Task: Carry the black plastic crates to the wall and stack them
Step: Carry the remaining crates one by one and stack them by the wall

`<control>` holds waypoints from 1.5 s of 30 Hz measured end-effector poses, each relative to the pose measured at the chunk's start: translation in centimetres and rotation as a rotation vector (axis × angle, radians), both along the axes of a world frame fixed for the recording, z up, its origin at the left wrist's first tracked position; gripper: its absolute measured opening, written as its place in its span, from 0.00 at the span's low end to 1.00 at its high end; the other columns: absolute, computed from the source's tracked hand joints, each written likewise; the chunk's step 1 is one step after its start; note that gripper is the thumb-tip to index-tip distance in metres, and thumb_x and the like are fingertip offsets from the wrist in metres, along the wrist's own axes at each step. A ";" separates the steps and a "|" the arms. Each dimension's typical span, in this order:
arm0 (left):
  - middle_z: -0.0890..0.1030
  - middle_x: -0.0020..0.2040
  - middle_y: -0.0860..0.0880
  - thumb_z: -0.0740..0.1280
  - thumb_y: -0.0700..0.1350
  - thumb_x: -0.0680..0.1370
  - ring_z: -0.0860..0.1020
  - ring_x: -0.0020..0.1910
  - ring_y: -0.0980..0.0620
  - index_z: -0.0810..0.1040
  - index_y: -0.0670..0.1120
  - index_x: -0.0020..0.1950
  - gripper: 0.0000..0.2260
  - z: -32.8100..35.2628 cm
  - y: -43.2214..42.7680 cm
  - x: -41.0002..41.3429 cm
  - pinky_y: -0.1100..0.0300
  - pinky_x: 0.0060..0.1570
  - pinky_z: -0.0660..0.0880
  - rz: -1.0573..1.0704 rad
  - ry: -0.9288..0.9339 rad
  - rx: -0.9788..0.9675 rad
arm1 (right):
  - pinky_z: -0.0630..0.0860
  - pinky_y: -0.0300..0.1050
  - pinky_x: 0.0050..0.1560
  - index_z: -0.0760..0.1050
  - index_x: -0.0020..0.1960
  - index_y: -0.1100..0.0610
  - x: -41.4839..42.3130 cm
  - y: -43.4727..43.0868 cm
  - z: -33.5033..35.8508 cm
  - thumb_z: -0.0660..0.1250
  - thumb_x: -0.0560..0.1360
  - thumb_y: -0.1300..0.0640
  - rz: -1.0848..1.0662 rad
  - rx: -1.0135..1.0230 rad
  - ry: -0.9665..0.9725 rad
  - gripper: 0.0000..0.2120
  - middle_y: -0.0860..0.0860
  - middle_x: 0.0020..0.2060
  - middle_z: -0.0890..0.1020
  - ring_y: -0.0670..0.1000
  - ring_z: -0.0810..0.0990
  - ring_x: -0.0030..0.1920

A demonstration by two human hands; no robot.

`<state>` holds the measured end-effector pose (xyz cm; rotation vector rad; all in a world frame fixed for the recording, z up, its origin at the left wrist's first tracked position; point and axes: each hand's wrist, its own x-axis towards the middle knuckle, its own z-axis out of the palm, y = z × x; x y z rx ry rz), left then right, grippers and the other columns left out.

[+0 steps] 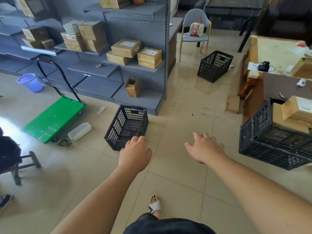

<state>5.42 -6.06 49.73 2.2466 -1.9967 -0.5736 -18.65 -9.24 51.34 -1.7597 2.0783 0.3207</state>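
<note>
Holding both arms out over the floor, I keep my left hand (135,154) and right hand (205,147) loose, fingers relaxed, gripping nothing. 3 black crates are in view: the near crate (126,125) just beyond my left fingers by the shelving (143,31), the far crate (215,65) near a chair (195,38), and the right crate (270,142) holding boxes (293,114).
</note>
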 end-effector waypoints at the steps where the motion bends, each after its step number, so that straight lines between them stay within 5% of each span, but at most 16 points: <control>1: 0.73 0.65 0.49 0.61 0.55 0.79 0.72 0.65 0.45 0.70 0.50 0.71 0.21 0.2 -1.5 0.2 0.43 0.58 0.75 -0.002 -0.002 0.000 | 0.65 0.62 0.65 0.56 0.78 0.47 0.2 -1.2 0.3 0.49 0.79 0.34 0.000 0.005 0.000 0.31 0.53 0.74 0.65 0.60 0.65 0.72; 14: 0.69 0.72 0.50 0.59 0.59 0.79 0.68 0.70 0.44 0.65 0.53 0.76 0.26 -0.9 -25.9 0.3 0.41 0.63 0.69 -0.144 -0.079 0.136 | 0.65 0.63 0.67 0.52 0.80 0.45 -1.1 -23.2 -1.4 0.48 0.78 0.32 -0.088 0.048 -0.028 0.34 0.53 0.77 0.62 0.60 0.64 0.73; 25: 0.68 0.75 0.51 0.58 0.60 0.79 0.68 0.72 0.45 0.62 0.54 0.79 0.29 -2.4 -43.5 -1.9 0.41 0.66 0.71 0.063 -0.041 0.206 | 0.65 0.62 0.67 0.52 0.81 0.46 -3.4 -47.5 -2.0 0.49 0.79 0.33 0.076 0.075 -0.047 0.34 0.54 0.78 0.62 0.61 0.64 0.73; 36: 0.69 0.75 0.48 0.59 0.61 0.78 0.70 0.71 0.43 0.62 0.54 0.79 0.30 -5.5 -49.0 8.7 0.41 0.64 0.74 0.480 0.022 0.298 | 0.66 0.59 0.67 0.54 0.80 0.47 10.9 -62.0 -4.6 0.52 0.79 0.34 0.473 0.134 -0.050 0.34 0.54 0.78 0.63 0.60 0.65 0.73; 45: 0.72 0.70 0.48 0.58 0.61 0.77 0.72 0.67 0.43 0.66 0.53 0.74 0.26 -8.0 -55.1 17.5 0.42 0.60 0.75 0.611 0.096 0.304 | 0.65 0.57 0.68 0.58 0.78 0.49 21.8 -69.6 -6.7 0.54 0.79 0.36 0.622 0.142 -0.001 0.32 0.54 0.76 0.65 0.60 0.65 0.73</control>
